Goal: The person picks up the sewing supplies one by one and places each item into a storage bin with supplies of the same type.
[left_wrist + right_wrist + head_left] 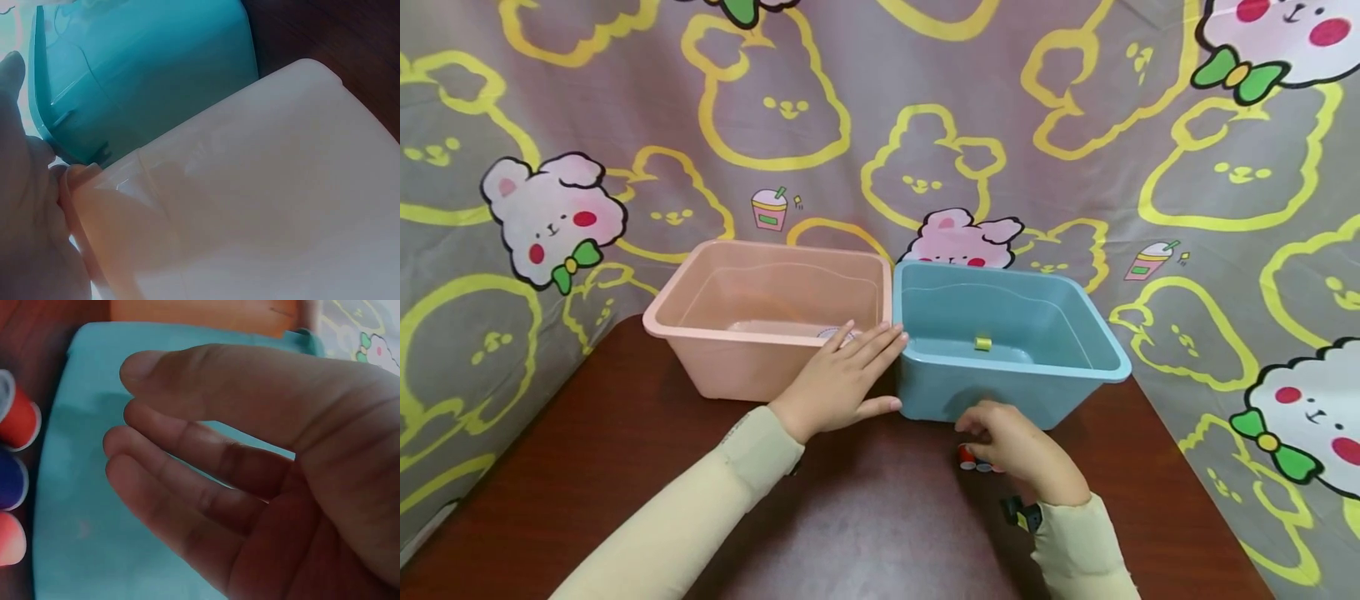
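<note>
My left hand (pixel 838 379) lies with straight fingers over the near right corner of the pink bin (pixel 730 336), fingertips right at the rim of the blue bin (pixel 1000 367). In front of the blue bin, my right hand (pixel 1018 446) hovers with loosely bent fingers. Nothing shows between its thumb and fingers in the right wrist view. Close beneath it, a red thread spool (pixel 19 415), a blue thread spool (pixel 9 481) and a pink thread spool (pixel 9 537) stand in a row on the table. A yellow thread spool (pixel 982 343) lies inside the blue bin.
Both bins stand side by side at the back of the dark wooden table (pixel 865 533). Inside the pink bin, a round white label (pixel 835 335) is partly covered by my left fingers. A patterned cloth (pixel 820 108) hangs behind and at both sides.
</note>
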Available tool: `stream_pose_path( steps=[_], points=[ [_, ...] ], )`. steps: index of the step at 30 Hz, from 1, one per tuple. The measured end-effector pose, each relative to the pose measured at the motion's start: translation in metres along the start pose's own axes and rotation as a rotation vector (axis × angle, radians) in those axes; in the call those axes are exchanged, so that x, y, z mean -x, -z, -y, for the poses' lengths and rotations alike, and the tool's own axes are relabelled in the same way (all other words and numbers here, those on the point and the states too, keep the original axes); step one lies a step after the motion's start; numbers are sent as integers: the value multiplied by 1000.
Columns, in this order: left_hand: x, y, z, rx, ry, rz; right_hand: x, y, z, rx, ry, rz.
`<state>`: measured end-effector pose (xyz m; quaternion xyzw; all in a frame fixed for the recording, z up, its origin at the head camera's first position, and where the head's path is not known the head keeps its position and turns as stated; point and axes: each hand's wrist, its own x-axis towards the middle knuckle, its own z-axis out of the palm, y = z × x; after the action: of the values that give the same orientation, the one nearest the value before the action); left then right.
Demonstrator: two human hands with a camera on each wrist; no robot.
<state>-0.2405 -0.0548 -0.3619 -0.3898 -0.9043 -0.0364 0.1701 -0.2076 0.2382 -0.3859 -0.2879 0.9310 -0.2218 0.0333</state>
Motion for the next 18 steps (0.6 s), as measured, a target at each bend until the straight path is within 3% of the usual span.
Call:
stream_pose_path(
  steps=[18],
  points=[
    [-2,-2,1,-19,-3,-20,-8,-20,-12,28,-20,53]
  ],
)
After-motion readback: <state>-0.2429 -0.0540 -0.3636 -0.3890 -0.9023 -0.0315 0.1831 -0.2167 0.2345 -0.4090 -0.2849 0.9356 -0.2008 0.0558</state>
